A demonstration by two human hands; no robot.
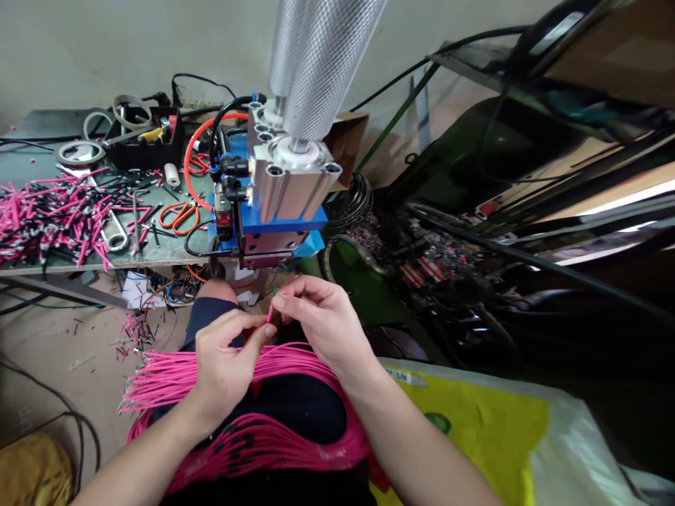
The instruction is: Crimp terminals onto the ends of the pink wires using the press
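Note:
A pink cable [271,313] stands upright between my hands, with small green and other thin wire ends showing at its tip. My left hand [226,358] pinches the pink jacket between thumb and forefinger. Just above it, my right hand [321,316] is closed on the cable's tip, thumb against forefinger; its finest wires are too small to make out. Below both hands, a thick bundle of pink cables [163,376] lies looped across my lap, with black sections along the lower part [247,446].
A press with silver cylinders [292,179] stands at the bench edge. Cut pink and black cable pieces [53,218], orange-handled scissors [179,218] and a black tool box [145,144] sit on the bench [47,126]. A yellow sheet [474,422] lies at right.

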